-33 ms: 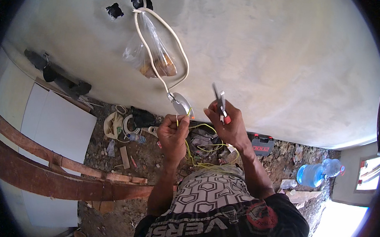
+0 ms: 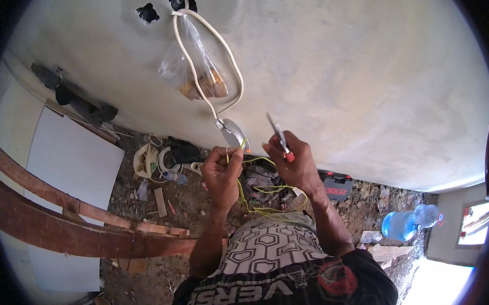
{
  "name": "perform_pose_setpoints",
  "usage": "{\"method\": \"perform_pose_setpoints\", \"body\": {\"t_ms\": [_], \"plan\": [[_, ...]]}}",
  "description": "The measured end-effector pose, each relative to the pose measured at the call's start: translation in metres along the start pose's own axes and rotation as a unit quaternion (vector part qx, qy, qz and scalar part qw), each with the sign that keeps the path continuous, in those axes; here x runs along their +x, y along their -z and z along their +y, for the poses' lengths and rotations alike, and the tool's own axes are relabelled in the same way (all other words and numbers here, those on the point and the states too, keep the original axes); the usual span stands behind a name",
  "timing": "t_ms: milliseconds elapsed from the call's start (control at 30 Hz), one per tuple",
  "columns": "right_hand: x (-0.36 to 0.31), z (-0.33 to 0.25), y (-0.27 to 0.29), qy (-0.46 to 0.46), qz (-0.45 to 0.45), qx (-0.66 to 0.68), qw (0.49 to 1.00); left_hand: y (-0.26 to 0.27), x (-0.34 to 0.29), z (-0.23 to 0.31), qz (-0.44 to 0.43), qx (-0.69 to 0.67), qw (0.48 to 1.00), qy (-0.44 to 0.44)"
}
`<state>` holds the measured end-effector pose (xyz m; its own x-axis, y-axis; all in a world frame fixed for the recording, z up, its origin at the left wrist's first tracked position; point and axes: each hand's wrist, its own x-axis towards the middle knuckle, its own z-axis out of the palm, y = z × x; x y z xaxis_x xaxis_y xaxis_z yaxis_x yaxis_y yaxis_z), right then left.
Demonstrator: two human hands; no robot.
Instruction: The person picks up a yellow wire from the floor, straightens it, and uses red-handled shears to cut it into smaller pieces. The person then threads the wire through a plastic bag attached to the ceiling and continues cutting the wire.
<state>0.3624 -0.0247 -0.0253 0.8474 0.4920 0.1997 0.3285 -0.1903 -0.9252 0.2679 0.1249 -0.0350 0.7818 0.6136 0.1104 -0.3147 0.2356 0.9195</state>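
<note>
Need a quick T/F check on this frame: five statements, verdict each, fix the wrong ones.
1. The right hand holds a metal hand tool with some red on it. True.

2. The left hand is open and empty. False: the left hand is closed, with yellow-green wire at its fingertips.

3. A silver disc sits at the lower end of the white cable. True.

4. The large blue water bottle is at the left of the picture. False: the large blue water bottle is at the right.

5. A clear plastic bag hangs in front of the wall. True.
</note>
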Motion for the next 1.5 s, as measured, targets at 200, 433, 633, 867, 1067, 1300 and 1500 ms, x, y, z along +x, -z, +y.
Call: {"method": "perform_pose_setpoints", "body": {"t_ms": [200, 433, 633, 867, 1067, 1300, 1500], "plan": [[-0.015, 0.022, -0.021, 0.109, 0.023, -0.074, 0.991, -0.001, 0.001, 0.002, -0.024, -0.013, 1.0, 0.008], [-0.012, 0.016, -0.021, 0.134, 0.003, -0.128, 0.983, -0.001, 0.001, 0.002, -0.042, -0.015, 0.999, 0.0], [-0.01, 0.012, -0.018, 0.152, -0.006, -0.136, 0.979, 0.006, -0.002, -0.002, -0.073, 0.011, 0.997, -0.012], [-0.007, 0.01, -0.018, 0.158, -0.02, -0.121, 0.98, 0.005, -0.002, 0.003, -0.08, 0.025, 0.996, -0.02], [-0.007, 0.01, -0.016, 0.14, -0.043, -0.132, 0.98, 0.001, -0.002, 0.005, -0.077, 0.025, 0.997, -0.019], [-0.004, 0.014, -0.014, 0.123, -0.046, -0.121, 0.984, -0.001, 0.0, 0.005, -0.081, 0.03, 0.996, -0.013], [0.004, 0.019, -0.009, 0.187, -0.039, -0.101, 0.976, -0.002, 0.002, 0.011, -0.121, -0.015, 0.991, 0.057]]}}
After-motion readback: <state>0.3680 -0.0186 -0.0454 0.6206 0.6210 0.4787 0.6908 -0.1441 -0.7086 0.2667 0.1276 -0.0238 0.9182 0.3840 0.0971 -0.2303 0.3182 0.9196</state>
